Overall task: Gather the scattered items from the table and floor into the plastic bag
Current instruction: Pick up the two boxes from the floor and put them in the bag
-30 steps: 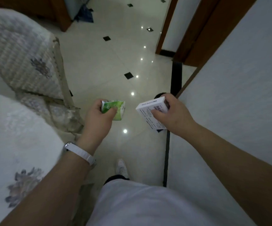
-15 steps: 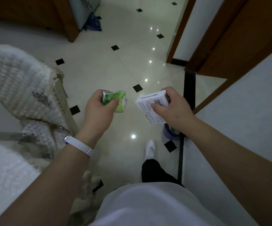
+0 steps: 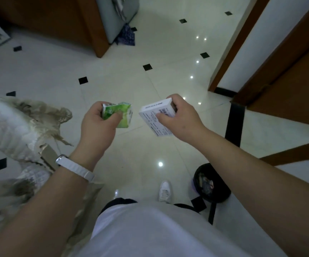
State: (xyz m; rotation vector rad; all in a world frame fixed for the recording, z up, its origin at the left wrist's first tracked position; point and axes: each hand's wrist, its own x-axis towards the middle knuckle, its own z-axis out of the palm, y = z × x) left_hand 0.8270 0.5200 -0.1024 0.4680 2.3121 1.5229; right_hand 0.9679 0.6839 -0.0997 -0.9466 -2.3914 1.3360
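Green carton [image 3: 121,115] sits gripped in the left hand [image 3: 99,125], held over a pale tiled floor [image 3: 131,86]. Just to its right, apart from it, the right hand [image 3: 182,120] grips a white box [image 3: 156,117] with printed text. A dark waste bin [image 3: 212,183] stands on the floor nearer, right of a white shoe [image 3: 165,191].
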